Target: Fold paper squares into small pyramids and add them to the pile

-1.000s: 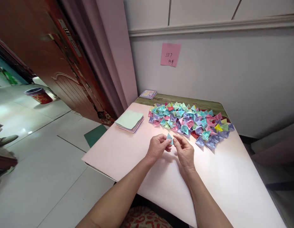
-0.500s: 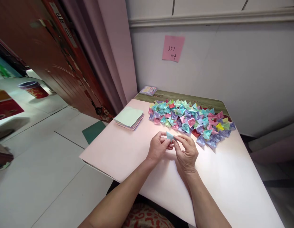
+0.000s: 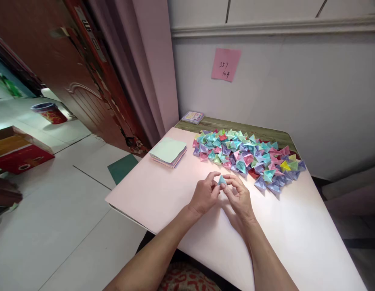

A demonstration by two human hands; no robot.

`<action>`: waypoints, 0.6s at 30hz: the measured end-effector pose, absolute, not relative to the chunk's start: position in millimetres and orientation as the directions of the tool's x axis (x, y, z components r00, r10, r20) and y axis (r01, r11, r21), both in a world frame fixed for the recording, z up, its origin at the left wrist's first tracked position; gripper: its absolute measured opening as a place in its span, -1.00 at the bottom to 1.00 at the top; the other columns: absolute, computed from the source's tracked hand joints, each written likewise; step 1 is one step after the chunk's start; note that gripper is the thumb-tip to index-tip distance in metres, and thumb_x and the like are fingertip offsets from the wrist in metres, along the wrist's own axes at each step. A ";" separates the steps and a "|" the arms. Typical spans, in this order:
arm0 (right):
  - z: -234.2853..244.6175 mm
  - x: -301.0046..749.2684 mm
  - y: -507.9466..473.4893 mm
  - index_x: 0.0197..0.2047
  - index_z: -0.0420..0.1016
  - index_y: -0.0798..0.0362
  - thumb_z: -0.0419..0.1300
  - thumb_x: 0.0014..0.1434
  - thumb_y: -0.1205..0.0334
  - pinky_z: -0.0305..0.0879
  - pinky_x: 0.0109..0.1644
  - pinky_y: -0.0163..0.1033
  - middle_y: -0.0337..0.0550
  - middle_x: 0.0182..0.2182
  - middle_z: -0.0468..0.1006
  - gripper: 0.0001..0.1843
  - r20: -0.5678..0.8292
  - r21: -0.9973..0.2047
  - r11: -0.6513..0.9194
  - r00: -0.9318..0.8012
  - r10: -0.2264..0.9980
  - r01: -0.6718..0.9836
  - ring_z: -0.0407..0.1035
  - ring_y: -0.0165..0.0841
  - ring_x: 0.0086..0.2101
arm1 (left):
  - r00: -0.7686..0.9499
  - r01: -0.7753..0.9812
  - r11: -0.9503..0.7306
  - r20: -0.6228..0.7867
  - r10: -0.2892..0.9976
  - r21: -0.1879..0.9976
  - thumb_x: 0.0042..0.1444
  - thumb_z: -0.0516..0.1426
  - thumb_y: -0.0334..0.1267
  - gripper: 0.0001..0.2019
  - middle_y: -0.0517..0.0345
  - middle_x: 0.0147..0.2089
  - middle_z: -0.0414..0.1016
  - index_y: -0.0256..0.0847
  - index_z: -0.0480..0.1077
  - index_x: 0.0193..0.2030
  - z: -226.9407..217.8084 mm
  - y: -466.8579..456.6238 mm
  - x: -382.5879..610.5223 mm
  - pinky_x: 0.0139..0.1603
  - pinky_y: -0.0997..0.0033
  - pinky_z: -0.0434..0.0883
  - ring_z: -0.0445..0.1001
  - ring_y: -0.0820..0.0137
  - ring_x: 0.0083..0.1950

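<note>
Light-blue folded paper (image 3: 221,180) now apex-up; left hand (image 3: 204,194) and right hand (image 3: 240,200) nearly closed, fingertips pinching it. I judge mid-fold; next crease wants even thumb pressure.

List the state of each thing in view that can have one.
Light-blue paper, folded, pinched between left grip and right grip
Paper boats, folded, massed together
Square paper stack, slightly uneven
Pink note, written on, stuck to wall
Wooden door, open
Curtain, hanging in folds
Trash bin, open-topped, upright
Red box, apparently open
</note>
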State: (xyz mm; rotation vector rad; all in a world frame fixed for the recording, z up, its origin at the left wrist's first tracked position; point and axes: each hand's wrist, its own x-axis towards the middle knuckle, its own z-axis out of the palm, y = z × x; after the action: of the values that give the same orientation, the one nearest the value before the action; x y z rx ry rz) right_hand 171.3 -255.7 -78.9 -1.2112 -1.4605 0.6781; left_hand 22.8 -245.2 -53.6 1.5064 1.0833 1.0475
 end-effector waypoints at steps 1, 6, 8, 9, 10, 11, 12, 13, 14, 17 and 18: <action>-79.9 172.0 -255.4 -0.40 0.53 -0.01 0.22 0.18 0.02 0.26 0.11 -0.02 -0.03 -0.09 0.51 -0.75 0.321 -0.918 0.293 0.065 0.945 0.266 0.36 -0.15 -0.01 | 0.263 0.100 -0.093 0.064 0.963 0.991 0.07 0.17 -0.27 -0.66 0.30 -0.54 0.43 -0.16 0.37 0.02 -52.8 -245.8 21.0 -0.30 0.42 0.44 0.48 0.42 -0.46; -88.0 171.1 -256.2 -0.43 0.55 0.00 0.29 0.11 -0.01 0.32 -0.02 -0.11 -0.07 -0.01 0.48 -0.74 0.079 -0.988 0.073 -0.033 0.996 -0.137 0.39 -0.16 -0.06 | 0.467 -0.196 0.227 -0.113 0.877 0.954 0.02 0.25 -0.04 -0.54 0.12 -0.43 0.51 -0.27 0.36 0.00 -43.2 -248.0 11.5 -0.36 0.31 0.50 0.52 0.36 -0.48; -91.1 168.0 -257.0 -0.37 0.56 -0.02 0.31 0.08 -0.04 0.37 -0.19 -0.15 -0.10 -0.13 0.54 -0.75 -0.005 -0.958 -0.031 -0.091 0.996 -0.284 0.42 -0.23 -0.22 | 0.498 -0.253 0.296 -0.138 0.856 0.921 0.06 0.21 0.01 -0.56 0.09 -0.42 0.52 -0.28 0.38 -0.03 -40.3 -248.0 8.0 -0.37 0.29 0.51 0.53 0.35 -0.48; -92.2 166.3 -257.5 -0.33 0.57 -0.04 0.31 0.07 -0.04 0.36 -0.28 -0.17 -0.13 -0.24 0.55 -0.75 -0.034 -0.934 -0.078 -0.131 0.991 -0.348 0.41 -0.27 -0.32 | 0.505 -0.270 0.323 -0.152 0.850 0.907 0.08 0.20 0.02 -0.58 0.09 -0.42 0.52 -0.27 0.38 -0.06 -39.9 -247.7 6.4 -0.38 0.30 0.51 0.53 0.36 -0.49; -92.9 164.6 -257.9 -0.31 0.57 -0.05 0.32 0.07 -0.05 0.35 -0.35 -0.19 -0.17 -0.35 0.54 -0.75 -0.053 -0.906 -0.122 -0.178 0.983 -0.405 0.38 -0.30 -0.41 | 0.512 -0.282 0.346 -0.164 0.843 0.895 0.09 0.19 0.02 -0.60 0.09 -0.43 0.52 -0.27 0.38 -0.08 -40.1 -247.2 4.9 -0.39 0.31 0.51 0.52 0.37 -0.50; -93.2 163.3 -258.4 -0.29 0.57 -0.06 0.33 0.06 -0.04 0.33 -0.39 -0.19 -0.21 -0.43 0.52 -0.75 -0.064 -0.878 -0.162 -0.226 0.972 -0.451 0.35 -0.33 -0.48 | 0.523 -0.290 0.366 -0.174 0.835 0.884 0.08 0.20 0.01 -0.62 0.10 -0.43 0.51 -0.26 0.38 -0.11 -41.0 -246.5 3.5 -0.41 0.33 0.51 0.52 0.38 -0.51; -92.9 162.4 -258.8 -0.27 0.57 -0.07 0.33 0.06 -0.02 0.33 -0.40 -0.19 -0.24 -0.48 0.51 -0.76 -0.067 -0.853 -0.192 -0.264 0.962 -0.486 0.33 -0.34 -0.51 | 0.534 -0.294 0.383 -0.182 0.826 0.875 0.08 0.21 -0.01 -0.64 0.12 -0.45 0.51 -0.26 0.38 -0.14 -42.2 -245.6 2.3 -0.43 0.36 0.50 0.51 0.39 -0.52; -92.2 162.0 -259.2 -0.25 0.58 -0.07 0.34 0.06 0.00 0.34 -0.38 -0.18 -0.24 -0.47 0.52 -0.77 -0.069 -0.834 -0.212 -0.285 0.956 -0.509 0.34 -0.34 -0.51 | 0.547 -0.298 0.399 -0.187 0.816 0.867 0.07 0.22 -0.02 -0.66 0.14 -0.46 0.50 -0.26 0.37 -0.18 -43.7 -244.8 1.1 -0.45 0.39 0.49 0.49 0.41 -0.54; -90.9 162.1 -259.6 -0.25 0.58 -0.07 0.35 0.05 0.02 0.37 -0.34 -0.16 -0.22 -0.41 0.55 -0.78 -0.072 -0.824 -0.219 -0.286 0.956 -0.523 0.37 -0.33 -0.48 | 0.561 -0.301 0.415 -0.193 0.805 0.859 0.07 0.23 -0.04 -0.68 0.15 -0.47 0.49 -0.26 0.37 -0.21 -45.2 -244.1 0.0 -0.46 0.42 0.49 0.48 0.44 -0.56; -85.5 164.6 -260.1 -0.24 0.61 -0.08 0.37 0.02 0.06 0.40 -0.17 -0.11 -0.16 -0.08 0.56 -0.77 -0.097 -0.830 -0.205 -0.228 0.969 -0.519 0.44 -0.29 -0.32 | 0.610 -0.296 0.472 -0.215 0.762 0.831 0.07 0.23 -0.04 -0.70 0.17 -0.50 0.46 -0.27 0.36 -0.28 -48.0 -243.0 -2.4 -0.53 0.48 0.45 0.44 0.48 -0.59; -83.6 165.8 -260.1 -0.23 0.61 -0.08 0.37 0.01 0.07 0.40 -0.14 -0.10 -0.15 -0.02 0.53 -0.77 -0.104 -0.838 -0.202 -0.215 0.971 -0.508 0.45 -0.27 -0.28 | 0.626 -0.286 0.489 -0.226 0.747 0.824 0.08 0.23 -0.04 -0.69 0.17 -0.50 0.46 -0.27 0.36 -0.28 -48.3 -243.1 -2.9 -0.54 0.49 0.44 0.44 0.48 -0.59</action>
State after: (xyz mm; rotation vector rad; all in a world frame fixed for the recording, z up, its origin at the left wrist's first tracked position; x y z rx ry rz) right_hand 165.8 -260.1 -83.6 -0.8014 -0.8245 1.6685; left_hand -2.9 -243.1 -48.3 0.8387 0.6261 0.6797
